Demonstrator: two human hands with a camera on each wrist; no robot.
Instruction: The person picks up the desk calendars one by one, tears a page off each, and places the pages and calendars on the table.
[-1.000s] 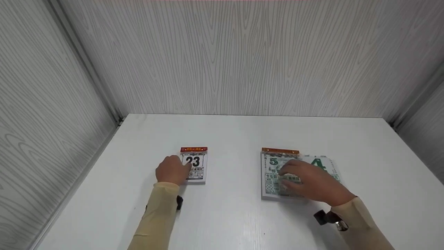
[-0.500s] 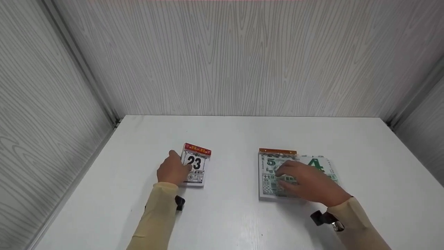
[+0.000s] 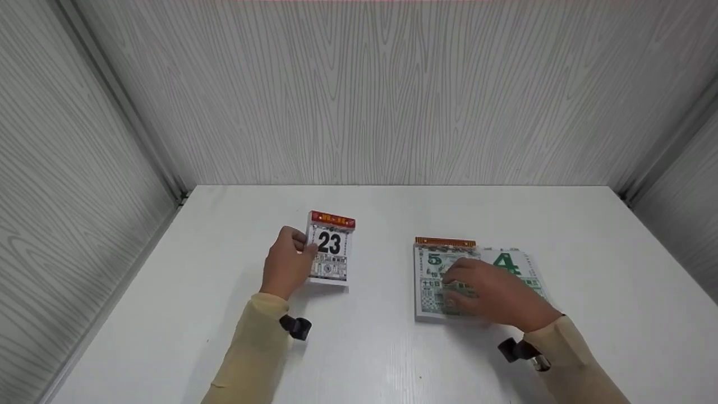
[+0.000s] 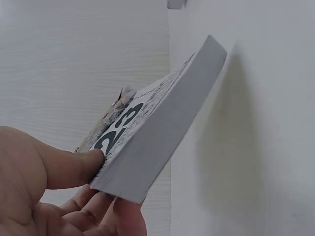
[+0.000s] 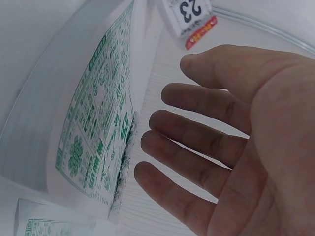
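Note:
My left hand (image 3: pixel 285 265) pinches a small tear-off calendar (image 3: pixel 331 255) by its left edge, thumb on the front page. It has a red top strip and a black 23. In the left wrist view the calendar block (image 4: pixel 157 130) is tilted and apart from the table, its shadow beside it. My right hand (image 3: pixel 499 294) hangs over a larger tear-off calendar (image 3: pixel 432 300) with an orange strip and a green 5. The right wrist view shows its spread, relaxed fingers (image 5: pixel 192 132) apart from that calendar's green-printed page (image 5: pixel 101 105).
Right of the larger calendar lies a page or pad with a green 4 (image 3: pixel 507 262), partly hidden by my right hand. Everything is on a white table (image 3: pixel 359 348). A wood-grain panel (image 3: pixel 359 95) stands at the back, with further panels at both sides.
My left hand has taken the small calendar by its edge and lifted it, turning it slightly and moving it up and right. The right hand stays over the larger calendar.

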